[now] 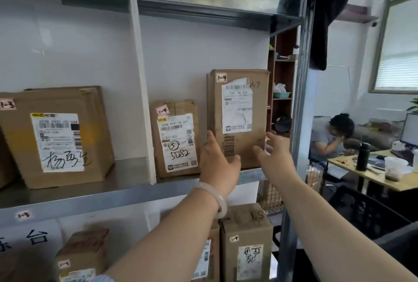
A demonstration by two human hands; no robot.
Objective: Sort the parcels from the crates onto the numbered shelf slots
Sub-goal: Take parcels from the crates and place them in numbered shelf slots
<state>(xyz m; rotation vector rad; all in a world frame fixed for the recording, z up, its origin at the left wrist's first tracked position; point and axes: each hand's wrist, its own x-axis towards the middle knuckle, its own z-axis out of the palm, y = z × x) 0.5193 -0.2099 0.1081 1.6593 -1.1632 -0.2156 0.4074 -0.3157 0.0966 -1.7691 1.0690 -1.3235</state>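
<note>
The metal shelf [135, 189] carries three parcels on its middle level, split by a white divider [141, 91]. Left of the divider, toward the shelf's left end, sits a big box [56, 136] tagged 1-3, matching the 1-3 sticker [24, 215] on the front edge below it. Right of the divider, the tall box [237, 118] tagged 1-4 stands upright at the shelf's right end, close to the corner post, with a shorter box [175, 139], also tagged 1-4, just beside it on the left.

Both hands are at the tall box's lower part. The left hand [217, 161] is spread, fingers lying against its lower left edge. The right hand [273, 152] is spread too, at its lower right corner; whether it touches I cannot tell.

This looks like the placing step for this parcel: it is already standing in its slot. Next calls for checking it sits square and stable, then letting go and fetching another parcel.
</note>
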